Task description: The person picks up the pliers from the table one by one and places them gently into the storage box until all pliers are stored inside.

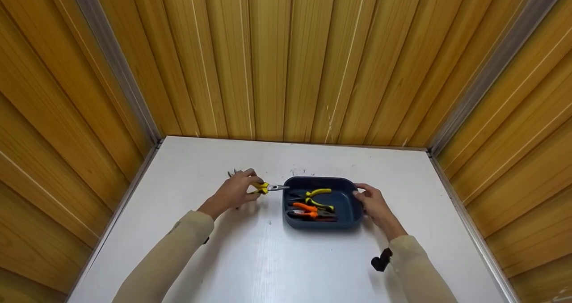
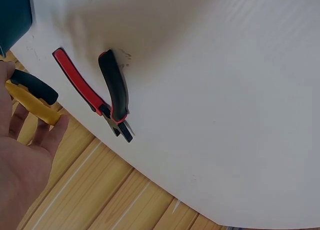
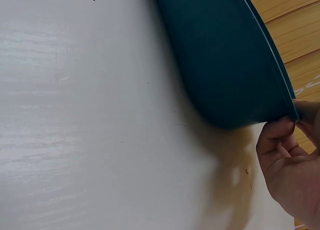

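Note:
My left hand (image 1: 234,189) grips a pair of long-nose pliers (image 1: 264,187) by its yellow and black handles. The tip of these pliers reaches the left rim of a dark blue tray (image 1: 346,209). My right hand (image 1: 374,204) pinches the tray's right rim between thumb and fingers. Inside the tray lie yellow-and-black pliers (image 1: 319,191) and orange-and-black pliers (image 1: 308,208), with other tool parts dark beneath them. In the left wrist view, red-and-black pliers (image 2: 117,93) lie spread on the table beside my left hand; the head view mostly hides them behind it.
The white tabletop (image 1: 268,258) extends around the tray. Wood-patterned panels (image 1: 286,61) stand behind the table and at both sides, with grey metal strips (image 1: 120,61) at the corners. A black wrist mount (image 1: 382,260) sticks out by the right sleeve.

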Motion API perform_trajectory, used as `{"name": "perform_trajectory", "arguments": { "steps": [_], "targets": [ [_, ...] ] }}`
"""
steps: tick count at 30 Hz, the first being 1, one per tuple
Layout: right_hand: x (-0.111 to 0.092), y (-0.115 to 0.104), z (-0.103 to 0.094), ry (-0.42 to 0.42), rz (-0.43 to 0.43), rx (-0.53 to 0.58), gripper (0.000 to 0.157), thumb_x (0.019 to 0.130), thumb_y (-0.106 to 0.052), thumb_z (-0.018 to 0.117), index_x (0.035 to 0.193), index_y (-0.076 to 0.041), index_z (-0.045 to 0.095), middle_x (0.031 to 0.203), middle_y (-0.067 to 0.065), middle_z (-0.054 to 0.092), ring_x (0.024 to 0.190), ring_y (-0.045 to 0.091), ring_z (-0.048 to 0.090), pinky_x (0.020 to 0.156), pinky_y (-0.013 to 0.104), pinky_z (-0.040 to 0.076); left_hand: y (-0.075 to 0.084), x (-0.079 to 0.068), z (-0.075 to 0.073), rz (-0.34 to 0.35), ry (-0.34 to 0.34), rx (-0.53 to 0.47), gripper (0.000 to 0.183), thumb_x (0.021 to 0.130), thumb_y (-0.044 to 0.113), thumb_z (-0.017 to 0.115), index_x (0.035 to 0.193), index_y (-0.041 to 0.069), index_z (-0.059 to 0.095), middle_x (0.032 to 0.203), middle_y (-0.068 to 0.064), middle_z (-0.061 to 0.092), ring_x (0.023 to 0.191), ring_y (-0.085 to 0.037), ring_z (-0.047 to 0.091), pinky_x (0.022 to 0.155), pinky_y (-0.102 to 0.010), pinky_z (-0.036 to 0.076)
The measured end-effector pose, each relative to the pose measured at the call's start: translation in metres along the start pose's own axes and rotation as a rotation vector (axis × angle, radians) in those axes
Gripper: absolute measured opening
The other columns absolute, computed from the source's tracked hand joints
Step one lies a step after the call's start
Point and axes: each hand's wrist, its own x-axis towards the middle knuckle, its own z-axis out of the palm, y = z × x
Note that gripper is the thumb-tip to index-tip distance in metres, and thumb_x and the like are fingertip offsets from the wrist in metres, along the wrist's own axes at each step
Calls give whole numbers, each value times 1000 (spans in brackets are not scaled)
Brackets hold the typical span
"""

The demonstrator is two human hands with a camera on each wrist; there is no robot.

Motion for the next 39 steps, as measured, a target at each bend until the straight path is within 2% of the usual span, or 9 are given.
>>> {"name": "perform_trajectory", "arguments": {
  "steps": [8,14,17,22,29,34,39],
  "targets": [
    [-1,-1,-1,-8,4,36,41,108,-12,62,146,0,58,92,5,56,76,19,58,55,29,48,12,10,0,94,34,-40,35,95,25,83,128,16,77,122,-1,63,111,-24,64,93,-44,52],
    [-1,-3,-1,-23,11,46,39,108,-13,62,146,-1,58,87,2,54,67,14,52,50,25,42,20,14,1,93,5,-79,36,96,26,80,131,17,75,124,-1,62,113,-24,66,90,-40,56],
    [-1,-3,-2,-23,13,47,40,109,-13,61,146,-1,58,86,2,53,63,12,49,48,24,39,24,16,1,122,4,-99,36,97,26,80,131,15,75,121,-2,62,110,-23,66,89,-35,57],
    [-4,-3,-2,-37,11,74,41,108,-12,61,148,0,56,85,1,51,60,10,46,46,23,35,30,20,2,176,41,-76,34,96,27,80,127,14,77,117,-3,65,104,-23,65,85,-36,58],
    [-3,-2,-3,-40,14,95,41,108,-12,62,147,1,56,92,6,56,71,15,57,53,25,45,41,28,3,161,33,-69,36,97,29,80,129,15,76,121,-4,64,106,-23,63,90,-42,54],
    [-2,-1,-2,-36,10,83,41,108,-12,62,147,0,57,96,10,58,74,18,59,54,27,47,48,34,6,156,18,-79,39,97,30,79,132,14,75,124,-5,64,110,-25,63,94,-43,54],
    [-2,1,-3,-38,17,94,42,108,-13,63,147,0,57,94,8,57,74,17,58,54,26,47,56,41,10,147,20,-75,41,97,31,79,135,15,74,126,-5,64,113,-26,63,96,-44,54]
  ]
}}
